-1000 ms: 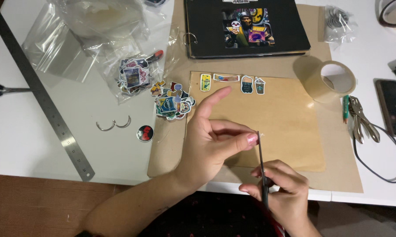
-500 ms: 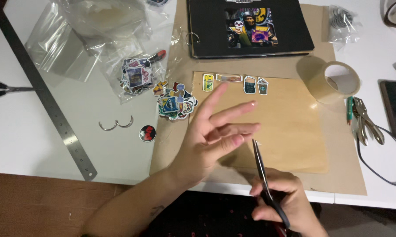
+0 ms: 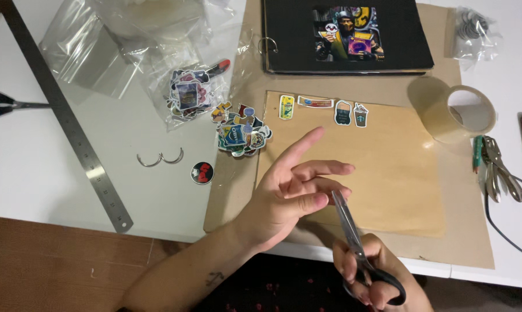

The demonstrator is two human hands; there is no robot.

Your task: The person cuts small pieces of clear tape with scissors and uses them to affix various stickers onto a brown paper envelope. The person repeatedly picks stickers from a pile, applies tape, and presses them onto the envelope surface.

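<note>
Head view, looking down on a white worktable [image 3: 35, 173]. The right hand [image 3: 376, 277] gripped a pair of black-handled scissors [image 3: 359, 254], its fingers curled closed through the loops, the blades pointing up and away toward the left hand [image 3: 290, 193]. The blades lay nearly together; whether anything sat between them could not be told, as the tips met the left fingertips and the view there was poor. The left hand was held above the sheet with the forefinger stretched out and the other fingers loosely bent toward the thumb, as though pinching something small at the blade tips; no held object could be made out.

Beneath both hands lay a tan paper sheet [image 3: 388, 173] on a larger brown backing board [image 3: 469, 231], which probably served to protect the table. Four small stickers [image 3: 321, 108] stood in a row along the sheet's top edge, apart from one another. A loose pile of stickers [image 3: 241, 133] lay just beside the sheet's left corner, within easy reach. A clear plastic bag [image 3: 186, 95] held more stickers; a second small bag [image 3: 472, 29] at upper right held dark, small pieces. Also shown: a black ring binder [image 3: 348, 34], a roll of tape [image 3: 454, 112], a steel ruler [image 3: 70, 127], two loose binder rings [image 3: 160, 159], a round badge [image 3: 202, 172], a second pair of scissors [image 3: 6, 104], and pliers [image 3: 501, 170].
</note>
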